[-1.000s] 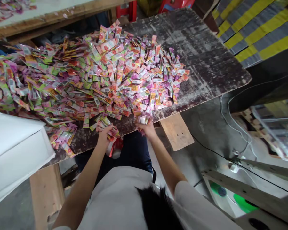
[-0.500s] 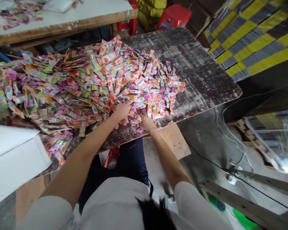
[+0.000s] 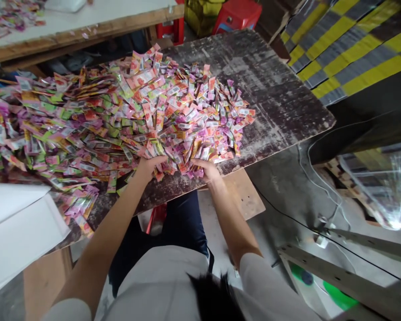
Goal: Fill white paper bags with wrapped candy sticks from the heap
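Pink and green sachets (image 3: 120, 111) cover the dark board (image 3: 280, 102). The left hand (image 3: 149, 165) and right hand (image 3: 205, 168) cup one bunch between curled fingers, near the edge.

Heap of small foil sachets (image 3: 120, 116): pink, purple, green, orange. Worn wooden board (image 3: 270, 89): dark brown, whitish scuffs. Striped panel (image 3: 347, 49): yellow-grey, possibly fabric.

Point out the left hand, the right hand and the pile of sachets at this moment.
left hand (image 3: 149, 166), head view, on the back of the hand.
right hand (image 3: 207, 170), head view, on the back of the hand.
pile of sachets (image 3: 120, 111), head view, on the middle of the heap.
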`<state>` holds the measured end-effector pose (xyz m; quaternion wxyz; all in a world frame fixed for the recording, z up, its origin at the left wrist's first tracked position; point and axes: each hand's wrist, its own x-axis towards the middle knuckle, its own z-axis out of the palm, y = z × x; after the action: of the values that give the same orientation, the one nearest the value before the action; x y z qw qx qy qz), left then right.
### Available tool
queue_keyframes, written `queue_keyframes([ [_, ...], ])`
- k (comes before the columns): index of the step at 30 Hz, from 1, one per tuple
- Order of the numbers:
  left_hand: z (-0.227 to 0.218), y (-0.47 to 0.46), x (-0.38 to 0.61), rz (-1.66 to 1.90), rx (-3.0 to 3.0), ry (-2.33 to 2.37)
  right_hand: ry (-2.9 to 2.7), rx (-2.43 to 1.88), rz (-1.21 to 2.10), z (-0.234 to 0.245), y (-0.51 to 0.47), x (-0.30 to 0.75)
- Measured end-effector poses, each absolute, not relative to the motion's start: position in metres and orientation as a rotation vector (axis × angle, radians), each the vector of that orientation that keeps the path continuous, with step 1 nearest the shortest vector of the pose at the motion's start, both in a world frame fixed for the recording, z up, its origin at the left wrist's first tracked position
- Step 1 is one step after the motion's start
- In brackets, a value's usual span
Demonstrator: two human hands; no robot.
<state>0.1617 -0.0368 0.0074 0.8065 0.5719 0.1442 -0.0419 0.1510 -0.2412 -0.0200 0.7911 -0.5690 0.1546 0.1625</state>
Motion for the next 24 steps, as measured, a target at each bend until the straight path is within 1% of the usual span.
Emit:
queue_keyframes([
  [3, 0.005, -0.033, 0.134, -0.113, 1.187, 0.368, 0.247, -1.215, 0.407, -0.011, -0.221, 0.136],
  [9, 0.012, -0.021, 0.077, 0.036, 1.404, 0.359, -0.018, -1.415, 0.285, -0.008, -0.17, 0.099],
  [13, 0.021, -0.016, 0.044, 0.18, 1.461, 0.368, -0.053, -1.284, 0.375, -0.017, -0.132, 0.067],
  [19, 0.013, -0.004, 0.008, 0.123, 1.22, 0.438, -0.203, -1.225, 0.609, -0.022, -0.106, 0.039],
  [24, -0.006, 0.006, -0.007, 0.049, 1.039, 0.473, -0.321, -1.314, 0.632, -0.022, -0.102, 0.039],
])
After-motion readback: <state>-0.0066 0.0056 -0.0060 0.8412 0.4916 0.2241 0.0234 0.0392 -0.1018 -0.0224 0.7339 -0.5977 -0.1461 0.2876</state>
